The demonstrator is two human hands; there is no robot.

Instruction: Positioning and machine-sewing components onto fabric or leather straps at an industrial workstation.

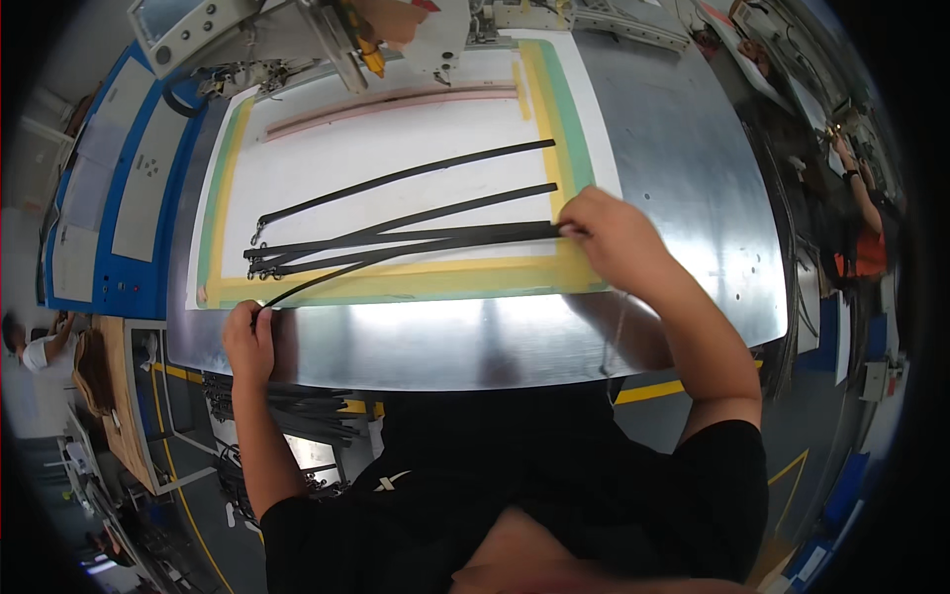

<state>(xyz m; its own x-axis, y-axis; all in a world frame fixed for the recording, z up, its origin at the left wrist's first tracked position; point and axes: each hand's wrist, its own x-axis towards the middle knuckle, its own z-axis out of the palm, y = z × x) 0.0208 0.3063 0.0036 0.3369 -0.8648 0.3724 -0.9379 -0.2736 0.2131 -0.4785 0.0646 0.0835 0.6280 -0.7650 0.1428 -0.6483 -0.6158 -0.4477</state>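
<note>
Several flat black straps (406, 170) with metal hooks at their left ends lie across a white sheet (327, 168) edged with yellow and green tape. At the sheet's front left corner, my left hand (247, 342) pinches one end of a strap (336, 270) that bows slightly toward the right. My right hand (618, 238) is closed over the right ends of the gathered straps, at the taped right border. What the left fingertips cover cannot be made out. One strap lies apart, farther back than the bunch.
A shiny metal table (683, 168) carries the sheet. Behind the straps lies a long pinkish bar (396, 107), under machine parts (341, 45). A blue cabinet (124, 188) stands left. More black straps (297, 411) hang below the front edge. Other people are at far left and right.
</note>
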